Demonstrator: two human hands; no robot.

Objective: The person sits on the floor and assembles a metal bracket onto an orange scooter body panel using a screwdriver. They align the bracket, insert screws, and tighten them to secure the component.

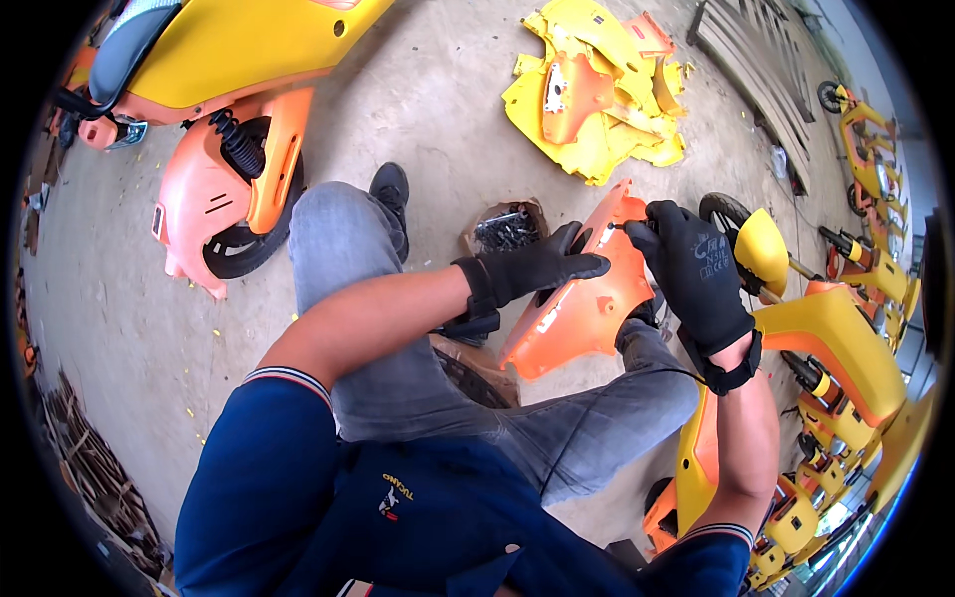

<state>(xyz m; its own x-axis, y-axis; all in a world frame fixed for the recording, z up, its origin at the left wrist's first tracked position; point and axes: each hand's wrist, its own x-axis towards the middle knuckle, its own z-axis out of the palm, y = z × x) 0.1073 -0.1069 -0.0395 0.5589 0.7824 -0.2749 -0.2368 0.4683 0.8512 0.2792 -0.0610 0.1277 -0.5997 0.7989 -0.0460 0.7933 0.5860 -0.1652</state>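
Observation:
An orange plastic vehicle panel (587,323) stands tilted between my knees. My left hand (527,269), in a black glove, is closed on the panel's left edge, with the thumb lying across its face. At the panel's upper part, my gloved right hand (699,274) has its fingers pinched together. A small dark piece (618,227) shows between those fingertips and the panel; its kind is too small to make out. Just beyond my left hand sits an open bag or box of dark screws (507,231).
Yellow and orange body panels (587,95) are piled on the floor ahead. A yellow and orange scooter (234,60) stands at the upper left. More yellow vehicles (875,269) line the right side, one close to my right arm. Wooden slats (751,70) lie at the upper right.

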